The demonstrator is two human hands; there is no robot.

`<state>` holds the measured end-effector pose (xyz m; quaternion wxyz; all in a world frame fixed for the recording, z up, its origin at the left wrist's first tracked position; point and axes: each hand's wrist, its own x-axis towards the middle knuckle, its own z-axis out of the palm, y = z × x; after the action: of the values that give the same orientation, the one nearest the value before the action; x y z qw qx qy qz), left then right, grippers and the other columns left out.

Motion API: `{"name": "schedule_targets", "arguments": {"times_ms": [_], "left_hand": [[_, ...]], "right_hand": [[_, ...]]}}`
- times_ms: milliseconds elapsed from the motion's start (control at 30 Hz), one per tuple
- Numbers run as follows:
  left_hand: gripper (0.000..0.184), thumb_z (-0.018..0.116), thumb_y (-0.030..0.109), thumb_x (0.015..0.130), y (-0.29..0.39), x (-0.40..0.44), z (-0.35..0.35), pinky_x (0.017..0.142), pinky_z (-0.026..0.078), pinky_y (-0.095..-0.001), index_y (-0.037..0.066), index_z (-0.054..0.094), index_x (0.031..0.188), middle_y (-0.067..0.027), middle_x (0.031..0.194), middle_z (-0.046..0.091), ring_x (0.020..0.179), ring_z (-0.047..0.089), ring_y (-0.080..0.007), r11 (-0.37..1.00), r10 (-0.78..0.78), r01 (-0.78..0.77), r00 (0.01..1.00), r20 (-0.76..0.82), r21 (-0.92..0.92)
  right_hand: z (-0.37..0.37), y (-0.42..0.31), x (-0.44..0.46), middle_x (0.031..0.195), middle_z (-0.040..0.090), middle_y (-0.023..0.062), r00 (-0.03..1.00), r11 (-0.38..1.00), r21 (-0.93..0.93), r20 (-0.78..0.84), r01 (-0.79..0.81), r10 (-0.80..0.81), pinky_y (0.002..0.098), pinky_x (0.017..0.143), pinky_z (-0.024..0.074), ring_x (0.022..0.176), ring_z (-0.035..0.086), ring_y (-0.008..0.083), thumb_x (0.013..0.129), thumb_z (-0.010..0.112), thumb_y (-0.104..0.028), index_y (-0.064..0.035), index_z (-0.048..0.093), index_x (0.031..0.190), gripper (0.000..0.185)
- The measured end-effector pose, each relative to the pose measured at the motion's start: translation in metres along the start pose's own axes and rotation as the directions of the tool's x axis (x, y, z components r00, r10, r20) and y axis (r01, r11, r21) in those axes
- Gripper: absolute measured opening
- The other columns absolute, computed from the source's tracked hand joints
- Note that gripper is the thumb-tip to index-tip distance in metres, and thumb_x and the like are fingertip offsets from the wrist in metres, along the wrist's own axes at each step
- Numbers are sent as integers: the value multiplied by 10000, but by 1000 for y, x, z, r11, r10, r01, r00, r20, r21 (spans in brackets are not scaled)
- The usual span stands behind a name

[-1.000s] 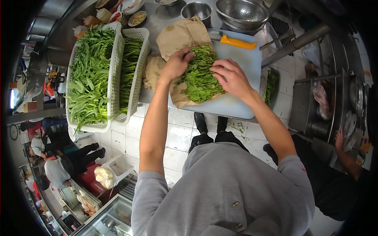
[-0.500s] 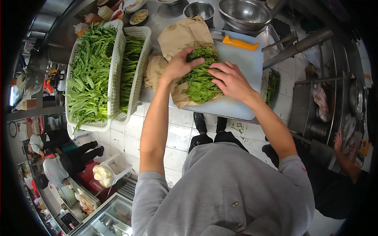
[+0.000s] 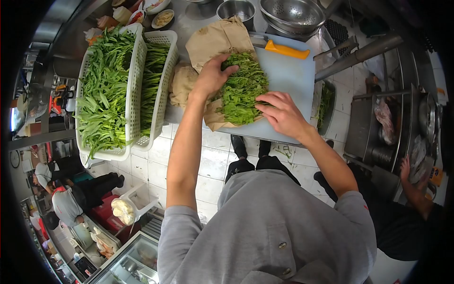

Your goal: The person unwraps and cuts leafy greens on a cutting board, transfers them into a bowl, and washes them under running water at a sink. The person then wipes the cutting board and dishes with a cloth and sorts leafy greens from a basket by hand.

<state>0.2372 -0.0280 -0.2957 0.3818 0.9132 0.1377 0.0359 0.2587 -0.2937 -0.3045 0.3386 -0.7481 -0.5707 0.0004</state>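
Note:
A bundle of leafy green herbs [image 3: 243,90] lies on an opened brown paper bag [image 3: 222,39], partly over a pale blue cutting board [image 3: 291,75]. My left hand [image 3: 212,78] rests along the bundle's left side, its thumb apart from the fingers, over the paper and the edge of the leaves. At the lower right edge of the herbs is my right hand [image 3: 283,113], fingers stretched out and touching the leaves. Neither hand is closed round anything. A knife with a yellow handle [image 3: 287,49] lies at the far end of the board.
Two white baskets [image 3: 135,85] of long-stemmed greens stand at the left, beside a crumpled brown cloth or paper [image 3: 182,85]. A metal pot [image 3: 236,12] and a colander [image 3: 293,16] sit at the back. Another person's hand [image 3: 405,168] shows at the right.
My right hand has drawn back toward me, off the middle of the herbs to their lower right edge. My left hand has shifted slightly left, uncovering more of the bundle.

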Motion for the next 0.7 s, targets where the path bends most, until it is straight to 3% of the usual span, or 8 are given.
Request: {"name": "schedule_targets", "arguments": {"times_ms": [133, 300, 333, 433, 467, 567, 700], "left_hand": [[507, 686, 326, 867, -1, 0, -5, 948, 466, -380, 19, 589, 1258, -212, 1219, 616, 1098, 602, -363, 999, -6, 8, 997, 80, -32], [407, 686, 223, 856, 24, -49, -7, 983, 452, -404, 75, 618, 1229, -160, 1257, 591, 1156, 556, -373, 963, 254, -264, 957, 141, 57], [388, 685, 199, 852, 25, -60, -3, 995, 445, -412, 88, 626, 1219, -148, 1271, 582, 1179, 539, -374, 938, 325, -338, 934, 147, 74], [378, 699, 147, 832, 36, -89, 8, 1054, 398, -438, 85, 634, 1199, -124, 1346, 529, 1275, 455, -378, 915, 340, -354, 935, 101, 194], [378, 705, 139, 827, 36, -96, 13, 1058, 389, -453, 91, 637, 1195, -122, 1348, 529, 1286, 436, -400, 910, 341, -350, 937, 80, 222], [382, 703, 141, 830, 46, -107, 13, 1062, 384, -459, 92, 637, 1203, -123, 1374, 508, 1298, 421, -410, 892, 370, -364, 929, 28, 268], [372, 656, 131, 878, 43, -96, 1, 1070, 372, -423, 68, 609, 1242, -175, 1400, 480, 1313, 422, -389, 940, 321, -301, 941, -109, 162]], "right_hand": [[-8, -3, 6, 1164, 616, 72, 989, 995, 45, -114, -94, 98, 394, 913, 453, 1072, 573, 271, 773, 694, -27, -62, 693, 1067, 296], [-19, 13, 16, 1122, 630, 109, 897, 941, 250, -321, -228, 303, 346, 825, 505, 991, 619, 285, 814, 683, -27, -46, 674, 1103, 290], [-22, 18, 18, 1098, 640, 127, 861, 899, 328, -321, -289, 394, 321, 763, 518, 917, 648, 264, 844, 666, -28, -41, 667, 1113, 269], [-18, 42, 34, 1083, 654, 117, 816, 848, 398, -317, -349, 484, 320, 736, 521, 871, 659, 247, 854, 662, -25, -48, 670, 1109, 256], [-15, 48, 43, 996, 686, 106, 813, 855, 385, -331, -348, 480, 331, 715, 519, 835, 666, 234, 885, 648, -83, -40, 673, 1083, 205], [11, 84, 70, 972, 711, 95, 793, 811, 379, -255, -445, 554, 297, 705, 503, 842, 663, 176, 921, 614, -160, -44, 690, 1079, 210], [24, 99, 107, 878, 692, 164, 777, 779, 253, -133, -574, 616, 387, 734, 510, 847, 659, 329, 892, 572, -249, -43, 688, 996, 258]]}}
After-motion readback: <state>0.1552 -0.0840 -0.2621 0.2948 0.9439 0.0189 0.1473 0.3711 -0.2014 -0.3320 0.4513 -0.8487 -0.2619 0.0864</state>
